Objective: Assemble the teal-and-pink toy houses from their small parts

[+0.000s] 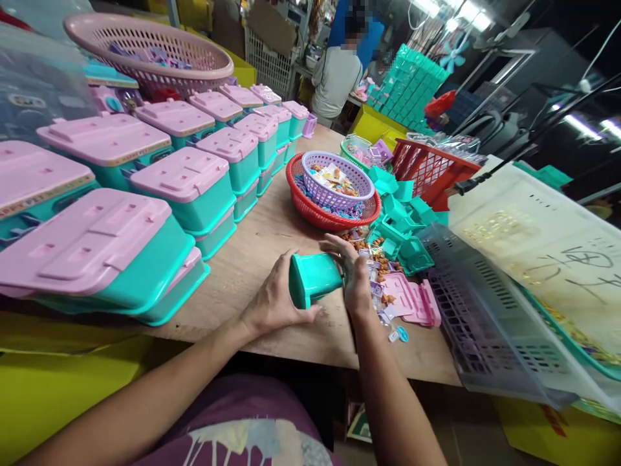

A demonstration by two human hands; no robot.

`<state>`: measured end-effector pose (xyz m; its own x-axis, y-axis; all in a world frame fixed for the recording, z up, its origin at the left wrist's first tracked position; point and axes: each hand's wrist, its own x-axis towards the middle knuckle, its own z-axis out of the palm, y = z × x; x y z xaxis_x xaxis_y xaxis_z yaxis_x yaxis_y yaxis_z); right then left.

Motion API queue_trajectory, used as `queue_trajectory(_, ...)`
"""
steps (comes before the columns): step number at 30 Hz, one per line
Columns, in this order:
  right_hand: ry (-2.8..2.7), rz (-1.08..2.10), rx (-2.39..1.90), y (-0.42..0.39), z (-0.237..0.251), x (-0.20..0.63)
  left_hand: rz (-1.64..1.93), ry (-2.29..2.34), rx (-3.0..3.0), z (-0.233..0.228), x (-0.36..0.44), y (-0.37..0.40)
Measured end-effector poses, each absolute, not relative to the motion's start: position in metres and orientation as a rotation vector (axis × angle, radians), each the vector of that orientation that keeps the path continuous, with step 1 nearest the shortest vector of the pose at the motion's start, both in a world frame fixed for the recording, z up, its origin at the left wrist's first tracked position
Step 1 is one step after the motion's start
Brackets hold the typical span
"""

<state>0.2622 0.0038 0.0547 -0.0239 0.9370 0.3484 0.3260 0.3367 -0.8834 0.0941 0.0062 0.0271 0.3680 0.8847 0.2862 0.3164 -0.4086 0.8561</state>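
A small teal plastic box [317,277], tilted on its side, is held above the wooden table in front of me. My left hand [272,294] grips its wider left end, thumb along the lower edge and fingers behind. At the box's narrower right end, my right hand [356,275] is open, fingers stretched out and palm turned toward it. Whether that palm touches the box, I cannot tell. Just right of my right hand lie small brown figures [388,299], little bagged pieces and a pink plastic lid [405,301].
Stacked teal boxes with pink lids [179,171] line the left side. Ahead, a purple basket [339,194] sits in a red basket [303,210]. More teal boxes [405,230] are heaped beside a grey crate [466,317] at right. A person [337,77] stands further back.
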Motion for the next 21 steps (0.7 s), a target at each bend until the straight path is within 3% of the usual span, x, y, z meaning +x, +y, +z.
queue_trajectory(5,-1.161,0.791,-1.183,-0.007,0.026,0.253,0.878,1.047,2.078,0.043,0.085,0.003)
queue_trajectory(10,-1.454,0.503,-1.189,-0.008,0.036,0.24,0.514,1.122,2.563,0.093,0.092,0.009)
queue_trajectory(13,-1.572,0.476,-1.203,-0.003,0.05,0.235,0.236,1.267,2.532,0.108,0.101,0.014)
queue_trajectory(19,-1.732,0.421,-1.305,-0.001,0.077,0.233,0.65,1.154,2.125,0.078,0.084,0.023)
queue_trajectory(21,-1.666,0.311,-1.366,-0.011,0.075,0.246,0.631,1.134,1.87,0.063,0.073,0.029)
